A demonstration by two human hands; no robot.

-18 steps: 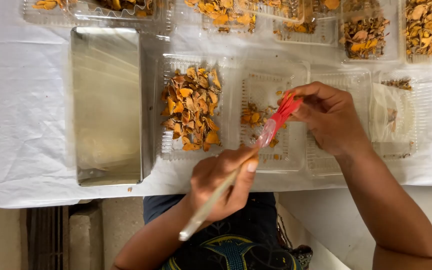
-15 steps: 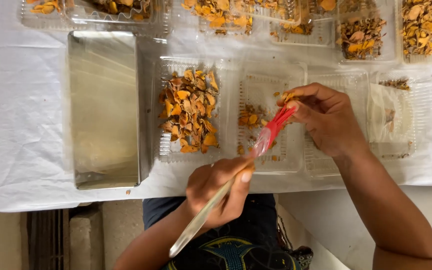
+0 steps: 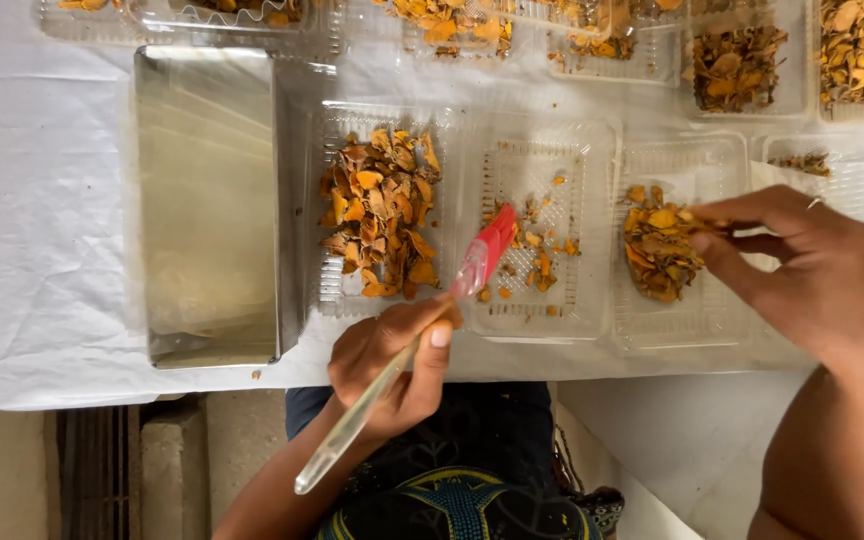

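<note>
- The left hand (image 3: 392, 365) is closed around a brush (image 3: 422, 335) with a clear handle and a red tip. It grips the handle near the middle, with the thumb on top.
- The red tip of the brush rests over the middle clear tray (image 3: 537, 235). Only a few small orange bits lie in that tray.
- A moment ago the right hand (image 3: 802, 265) was up at the red tip of the brush, touching it. Now it has let go and moved away to the right.
- The right hand now sits by the right clear tray (image 3: 677, 240). Its fingers (image 3: 742, 215) are pinched at the edge of a pile of orange dried pieces (image 3: 660, 250) in that tray. I cannot tell if it holds a piece or only touches the pile.
- The brush has stayed in the left hand and has hardly moved. So I think the hands have split the work: one keeps the brush over the middle tray, the other goes to the pile.
- To the left of the brush is another clear tray (image 3: 382, 215) with a big heap of orange and brown pieces.
- Further left sits a shiny metal pan (image 3: 207, 200). I see nothing in it.
- All of this lies on a white cloth (image 3: 42, 250). More trays of orange pieces line the top edge.
</note>
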